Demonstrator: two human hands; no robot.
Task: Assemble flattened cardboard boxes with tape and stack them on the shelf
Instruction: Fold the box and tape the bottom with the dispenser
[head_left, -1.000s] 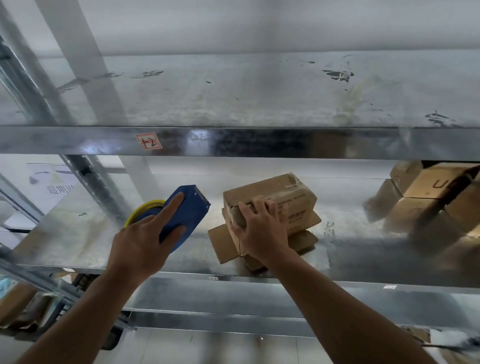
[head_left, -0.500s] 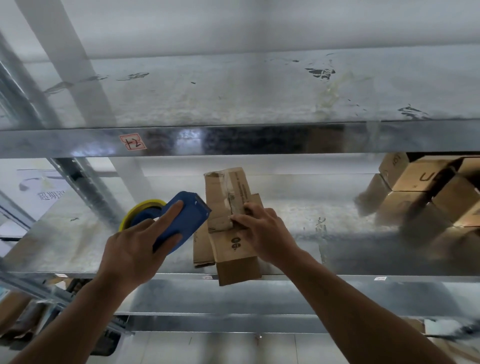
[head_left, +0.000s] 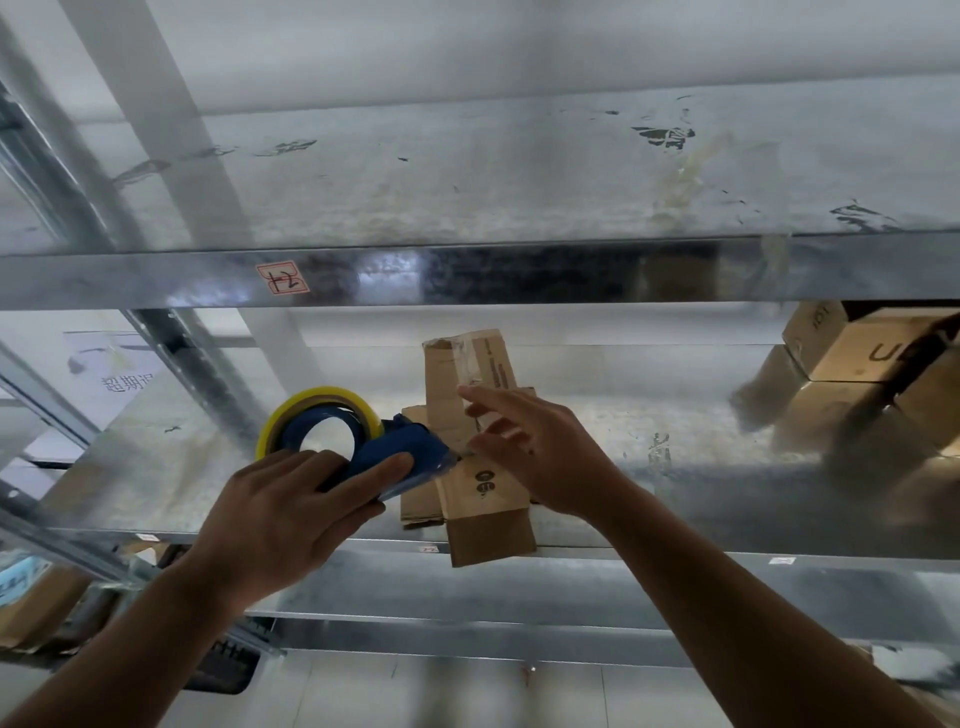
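The cardboard box at the front edge of the shelf looks light and crushable, better held by its corners; the right hand lies loose-fingered on it, the left hand grips the tape dispenser.

Two hands, one tape dispenser, one taped box, and perhaps four assembled boxes, blurred at the right.
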